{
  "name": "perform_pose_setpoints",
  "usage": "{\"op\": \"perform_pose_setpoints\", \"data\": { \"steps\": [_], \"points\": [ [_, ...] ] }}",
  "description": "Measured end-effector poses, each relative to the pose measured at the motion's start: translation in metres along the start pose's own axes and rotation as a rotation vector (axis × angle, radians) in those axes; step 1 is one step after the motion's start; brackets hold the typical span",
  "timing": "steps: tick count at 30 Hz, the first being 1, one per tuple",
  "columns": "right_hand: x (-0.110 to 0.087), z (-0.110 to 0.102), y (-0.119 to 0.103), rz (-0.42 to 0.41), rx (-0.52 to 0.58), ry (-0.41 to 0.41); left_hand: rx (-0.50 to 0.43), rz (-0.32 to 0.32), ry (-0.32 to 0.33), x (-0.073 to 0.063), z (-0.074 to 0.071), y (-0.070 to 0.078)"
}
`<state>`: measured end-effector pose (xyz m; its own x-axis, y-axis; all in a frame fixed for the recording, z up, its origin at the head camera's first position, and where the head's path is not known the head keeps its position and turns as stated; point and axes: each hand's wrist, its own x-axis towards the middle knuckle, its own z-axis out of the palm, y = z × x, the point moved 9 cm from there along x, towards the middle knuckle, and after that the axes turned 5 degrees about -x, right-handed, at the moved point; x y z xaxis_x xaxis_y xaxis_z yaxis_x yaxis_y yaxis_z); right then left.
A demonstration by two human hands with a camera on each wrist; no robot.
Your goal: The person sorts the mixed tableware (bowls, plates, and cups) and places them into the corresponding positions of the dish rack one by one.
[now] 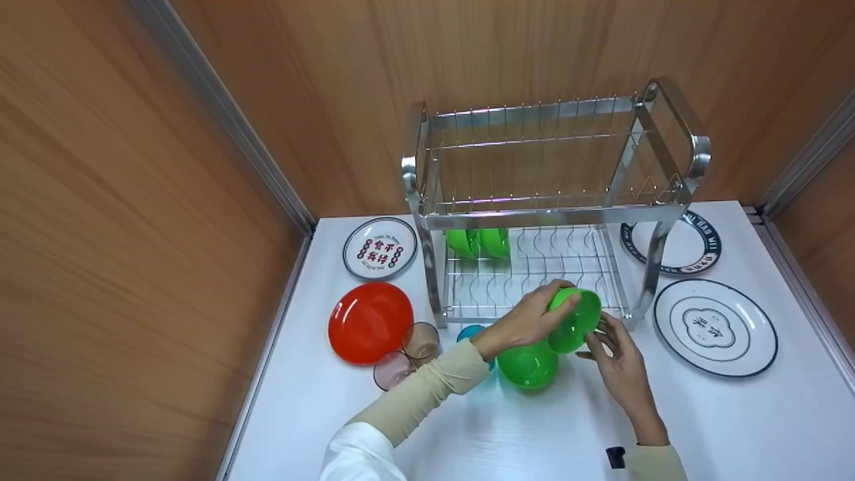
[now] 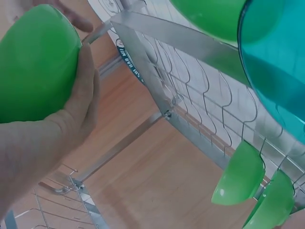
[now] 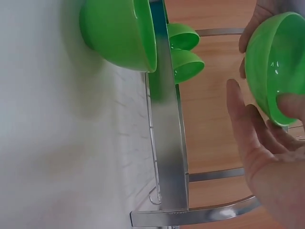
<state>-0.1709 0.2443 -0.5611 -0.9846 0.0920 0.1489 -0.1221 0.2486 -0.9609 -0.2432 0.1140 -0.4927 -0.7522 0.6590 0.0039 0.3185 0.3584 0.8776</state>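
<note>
Tilted on its side, a green bowl (image 1: pixel 576 322) is held above the table in front of the rack. My left hand (image 1: pixel 534 317) grips it, thumb over the rim and fingers behind its outer wall. At the bowl's lower right side, my right hand (image 1: pixel 621 364) pinches the edge; the right wrist view shows that thumb (image 3: pixel 291 105) just inside the rim and the index finger held away from the wall. Below sits another green bowl (image 1: pixel 528 366) on the table, upright, beside a blue cup (image 1: pixel 471 332) partly hidden by my left arm.
A two-tier metal dish rack (image 1: pixel 554 219) stands behind, with two green bowls (image 1: pixel 494 242) in its lower tier. Left lie a red plate (image 1: pixel 371 323), a white plate (image 1: pixel 379 248) and two clear cups (image 1: pixel 421 341). Right are a dark-rimmed plate (image 1: pixel 674 247) and a large white plate (image 1: pixel 716 327).
</note>
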Motion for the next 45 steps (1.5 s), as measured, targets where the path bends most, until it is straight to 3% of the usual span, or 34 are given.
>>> {"op": "perform_pose_setpoints", "data": {
  "steps": [4, 9, 19, 27, 32, 37, 42, 45],
  "points": [
    [-0.003, 0.006, 0.002, 0.025, -0.025, -0.039, 0.034, 0.006, 0.040, -0.001, -0.011, 0.000],
    [-0.008, 0.016, 0.009, 0.114, -0.077, -0.100, 0.056, 0.001, 0.089, -0.001, -0.022, -0.003],
    [-0.015, 0.022, 0.029, 0.190, -0.133, -0.152, 0.037, -0.107, 0.171, 0.002, -0.036, -0.017],
    [-0.017, 0.027, 0.046, 0.253, -0.172, -0.204, 0.033, -0.094, 0.245, 0.006, -0.049, -0.026],
    [-0.018, 0.038, 0.052, 0.282, -0.171, -0.242, 0.033, -0.089, 0.312, 0.009, -0.059, -0.032],
    [-0.020, 0.051, 0.058, 0.315, -0.130, -0.289, 0.025, -0.122, 0.409, 0.011, -0.075, -0.041],
    [-0.021, 0.060, 0.059, 0.307, -0.099, -0.305, 0.057, -0.147, 0.516, 0.012, -0.094, -0.049],
    [-0.022, 0.063, 0.059, 0.304, -0.078, -0.310, 0.055, -0.149, 0.545, 0.013, -0.101, -0.054]
  ]
}}
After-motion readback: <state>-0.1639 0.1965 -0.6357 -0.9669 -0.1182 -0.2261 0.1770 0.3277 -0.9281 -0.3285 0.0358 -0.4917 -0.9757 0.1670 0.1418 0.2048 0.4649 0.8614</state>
